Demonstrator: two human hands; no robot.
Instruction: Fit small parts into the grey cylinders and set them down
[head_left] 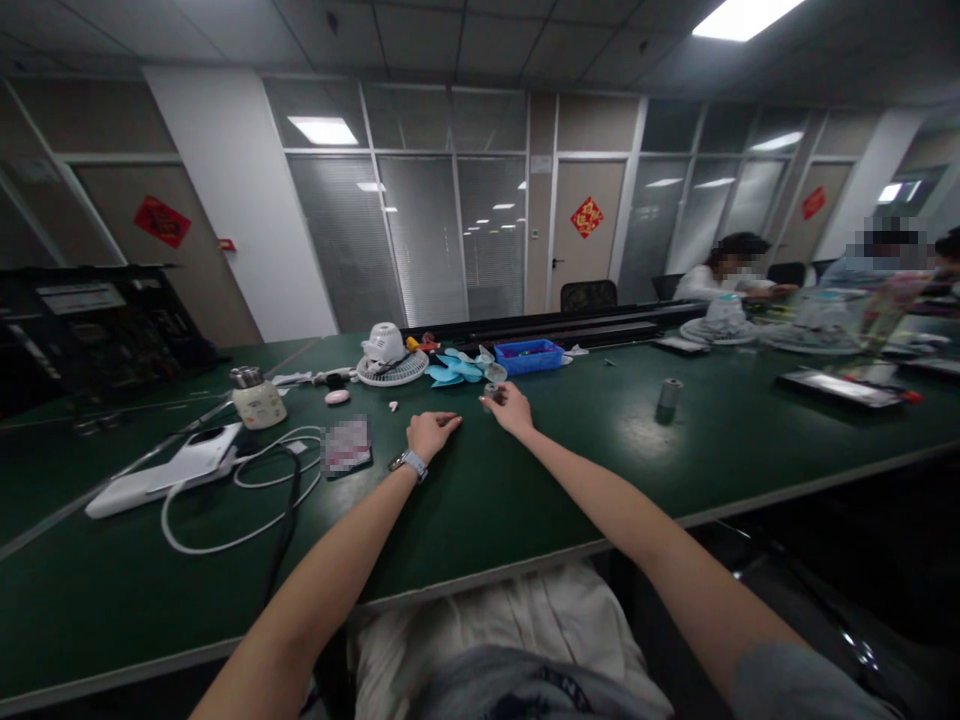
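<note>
My right hand [515, 408] has its fingers closed round a small grey metal cylinder [491, 391], at table height near the fan parts. To its left, my left hand [433, 434] rests low over the green table with the fingers stretched toward the right, and I see nothing in it. A grey watch [409, 463] is on that wrist. Just beyond the hands lie light-blue fan blades [455, 368], a blue plastic tray [529, 356] with small items inside, and a white fan head with its round grille [390, 368]. A second grey metal cylinder [670, 393] stands upright further right.
On the left are a cream bottle [259, 398], a white phone-like device [195, 458], a looped white cable [196, 551], a pink case [337, 397] and a blurred-out card [347, 447]. Far right, people sit by more fan parts [726, 322] and a bright-screened tablet [844, 387].
</note>
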